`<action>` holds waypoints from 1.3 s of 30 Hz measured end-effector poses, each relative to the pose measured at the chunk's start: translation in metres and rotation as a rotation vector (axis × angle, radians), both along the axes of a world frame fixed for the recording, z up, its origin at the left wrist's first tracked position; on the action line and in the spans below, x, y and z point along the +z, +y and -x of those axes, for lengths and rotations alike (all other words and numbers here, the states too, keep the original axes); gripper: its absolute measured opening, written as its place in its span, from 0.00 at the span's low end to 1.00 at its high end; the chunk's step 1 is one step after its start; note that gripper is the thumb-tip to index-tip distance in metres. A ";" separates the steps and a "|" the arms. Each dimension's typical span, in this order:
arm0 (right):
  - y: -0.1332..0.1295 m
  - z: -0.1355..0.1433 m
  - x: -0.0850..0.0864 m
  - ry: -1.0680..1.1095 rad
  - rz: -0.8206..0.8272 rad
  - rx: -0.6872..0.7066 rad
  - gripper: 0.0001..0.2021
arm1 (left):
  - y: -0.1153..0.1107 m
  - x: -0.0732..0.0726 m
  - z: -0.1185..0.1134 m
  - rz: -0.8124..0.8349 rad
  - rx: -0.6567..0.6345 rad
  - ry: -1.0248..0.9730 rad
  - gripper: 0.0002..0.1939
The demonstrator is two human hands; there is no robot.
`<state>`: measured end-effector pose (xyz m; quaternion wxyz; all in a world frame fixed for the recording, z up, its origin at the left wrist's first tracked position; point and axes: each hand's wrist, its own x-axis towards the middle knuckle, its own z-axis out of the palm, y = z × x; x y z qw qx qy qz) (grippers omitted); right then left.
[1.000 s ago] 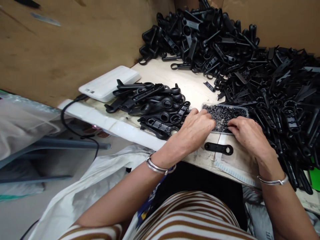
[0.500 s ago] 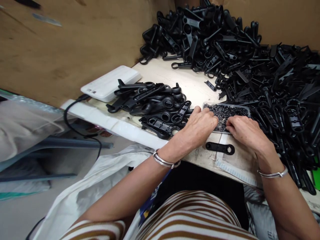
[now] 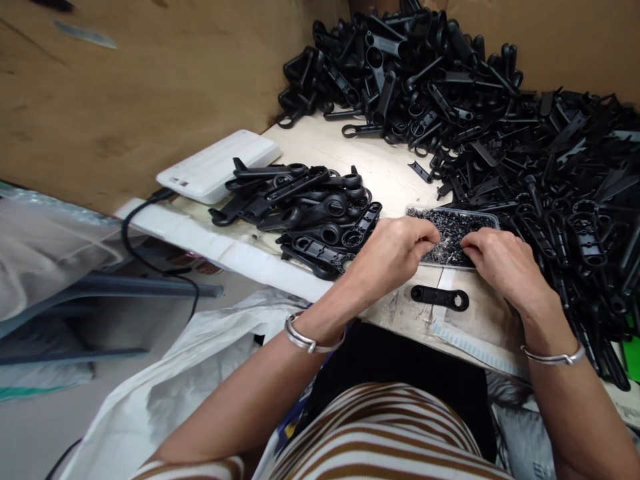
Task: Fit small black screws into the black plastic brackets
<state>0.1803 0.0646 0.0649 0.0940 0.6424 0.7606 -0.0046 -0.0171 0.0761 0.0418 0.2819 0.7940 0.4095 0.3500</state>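
A shallow clear plastic box [image 3: 453, 211] full of tiny dark parts [image 3: 450, 230] stands on the worktable. My left hand [image 3: 397, 250] is over its left end, thumb and fingers pinched together; whatever lies between the tips is too small to make out. At the right end of the box, my right hand [image 3: 497, 260] is also pinched, its fingertips close to the small parts, and what it holds is hidden. Just in front of the box lies a single black plastic arm piece [image 3: 440, 298], flat, with a round hole at its right end.
A pile of black plastic arms [image 3: 305, 207] lies left of my left hand, beside a white power bank [image 3: 220, 163] with a black cable [image 3: 131, 233]. Larger heaps of black parts [image 3: 390, 73] cover the back and right. Cardboard walls [image 3: 150, 87] enclose the table.
My left hand has turned and drawn its fingers into a visible pinch over the box. My right hand has shifted slightly right. The single black piece stays where it was.
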 end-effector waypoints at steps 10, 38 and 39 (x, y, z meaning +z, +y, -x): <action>-0.001 0.003 -0.013 -0.184 0.004 0.001 0.12 | -0.022 0.001 -0.004 0.719 0.010 -0.801 0.05; 0.007 0.014 -0.004 -0.149 0.127 -0.085 0.13 | -0.046 -0.013 -0.006 0.716 0.056 -0.785 0.02; 0.007 0.013 -0.004 -0.151 0.131 -0.084 0.14 | -0.046 -0.013 -0.006 0.707 0.056 -0.787 0.02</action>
